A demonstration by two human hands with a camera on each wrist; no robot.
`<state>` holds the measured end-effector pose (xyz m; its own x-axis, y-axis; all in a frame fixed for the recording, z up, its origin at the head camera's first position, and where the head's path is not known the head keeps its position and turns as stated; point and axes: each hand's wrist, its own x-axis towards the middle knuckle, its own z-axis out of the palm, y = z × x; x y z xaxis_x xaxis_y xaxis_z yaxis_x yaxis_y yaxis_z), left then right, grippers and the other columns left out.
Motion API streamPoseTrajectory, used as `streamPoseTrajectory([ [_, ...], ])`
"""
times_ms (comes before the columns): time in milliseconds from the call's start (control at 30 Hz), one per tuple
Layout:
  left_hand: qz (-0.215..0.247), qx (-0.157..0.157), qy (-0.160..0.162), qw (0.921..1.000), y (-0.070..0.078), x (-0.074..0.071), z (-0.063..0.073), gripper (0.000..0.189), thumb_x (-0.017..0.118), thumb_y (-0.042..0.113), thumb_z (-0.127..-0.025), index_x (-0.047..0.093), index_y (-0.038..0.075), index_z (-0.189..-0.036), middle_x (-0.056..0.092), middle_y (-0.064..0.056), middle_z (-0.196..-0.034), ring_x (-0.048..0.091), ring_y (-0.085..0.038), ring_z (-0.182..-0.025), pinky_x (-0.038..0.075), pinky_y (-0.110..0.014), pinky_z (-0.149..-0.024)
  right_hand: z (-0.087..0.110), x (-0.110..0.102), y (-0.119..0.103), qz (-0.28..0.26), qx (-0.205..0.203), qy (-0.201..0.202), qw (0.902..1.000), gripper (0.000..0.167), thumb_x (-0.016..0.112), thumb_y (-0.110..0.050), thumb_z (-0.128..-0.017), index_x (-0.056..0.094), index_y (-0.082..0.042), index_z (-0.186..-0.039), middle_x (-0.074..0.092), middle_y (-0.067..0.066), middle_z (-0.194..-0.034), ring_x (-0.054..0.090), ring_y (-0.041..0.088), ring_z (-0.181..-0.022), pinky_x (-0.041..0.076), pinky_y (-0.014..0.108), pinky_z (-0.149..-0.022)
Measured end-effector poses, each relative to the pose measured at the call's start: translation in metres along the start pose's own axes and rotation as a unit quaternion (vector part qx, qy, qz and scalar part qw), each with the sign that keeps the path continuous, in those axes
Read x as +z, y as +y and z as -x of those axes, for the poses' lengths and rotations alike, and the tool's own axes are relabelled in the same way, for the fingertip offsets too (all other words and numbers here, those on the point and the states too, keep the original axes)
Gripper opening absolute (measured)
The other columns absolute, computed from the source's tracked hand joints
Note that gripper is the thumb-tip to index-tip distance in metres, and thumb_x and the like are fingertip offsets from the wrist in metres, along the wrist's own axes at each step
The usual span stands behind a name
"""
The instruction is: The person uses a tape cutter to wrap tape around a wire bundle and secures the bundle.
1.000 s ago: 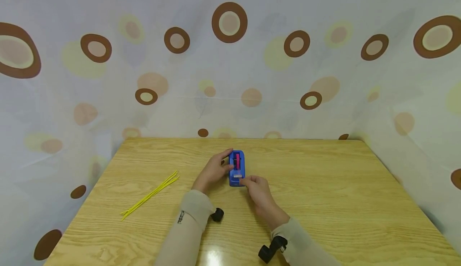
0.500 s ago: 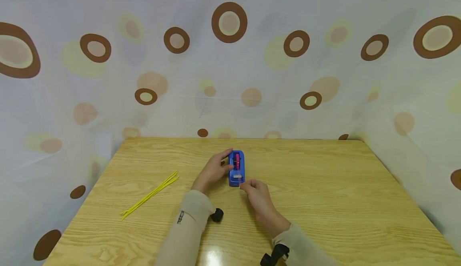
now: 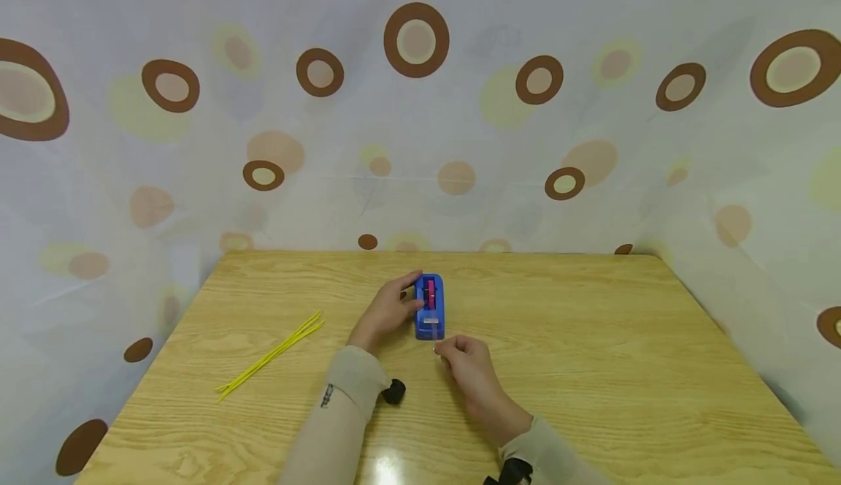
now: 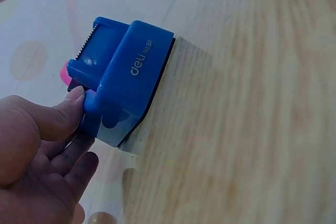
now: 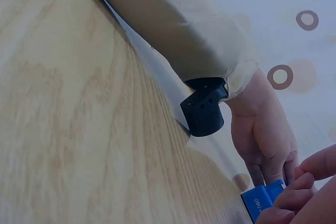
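A blue tape dispenser stands on the wooden table, a pink tape roll in its well. Along its left side, my left hand grips it; the left wrist view shows the thumb on the blue body, below its toothed cutter. My right hand is just in front of the dispenser, thumb and forefinger pinching the end of a clear tape strip. That strip runs over the cutter toward me. In the right wrist view, my right fingers partly cover the dispenser.
Several thin yellow sticks lie in a bundle on the table to the left of my left arm. A patterned cloth hangs behind the table and along both sides. Black camera mounts are strapped to my wrists.
My right hand has drawn back toward me from the dispenser's front edge, and a longer piece of tape shows. The left hand keeps its hold; the dispenser stays in place.
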<state>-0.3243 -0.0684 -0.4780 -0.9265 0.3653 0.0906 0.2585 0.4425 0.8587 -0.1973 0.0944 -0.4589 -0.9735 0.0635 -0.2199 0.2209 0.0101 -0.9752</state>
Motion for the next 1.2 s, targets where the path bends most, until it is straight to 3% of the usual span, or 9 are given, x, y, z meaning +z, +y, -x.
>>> streamPoseTrajectory([
  [633,0.008,0.002,-0.003,1.0000,0.002,0.000,0.001,0.060,0.061,0.004,-0.097,0.038,0.007,-0.152,0.039,-0.014,-0.153,0.041,-0.041,-0.134,0.036,-0.049,-0.107,0.017,0.000,0.003,-0.005,0.008,-0.016,0.9998,0.015,0.060,-0.009,-0.094,0.065,0.005,-0.090,0.047,0.000,-0.067,0.039,0.013,-0.060,0.034,0.026,-0.055],
  [1200,0.016,0.015,-0.005,0.9998,-0.001,0.001,0.001,0.060,0.060,0.002,-0.097,0.036,0.004,-0.152,0.038,-0.015,-0.153,0.035,-0.033,-0.140,0.034,-0.046,-0.109,0.032,-0.005,0.005,-0.022,0.009,-0.053,0.9983,0.015,0.060,-0.010,-0.095,0.062,0.001,-0.086,0.044,0.000,-0.065,0.036,0.013,-0.058,0.033,0.026,-0.054],
])
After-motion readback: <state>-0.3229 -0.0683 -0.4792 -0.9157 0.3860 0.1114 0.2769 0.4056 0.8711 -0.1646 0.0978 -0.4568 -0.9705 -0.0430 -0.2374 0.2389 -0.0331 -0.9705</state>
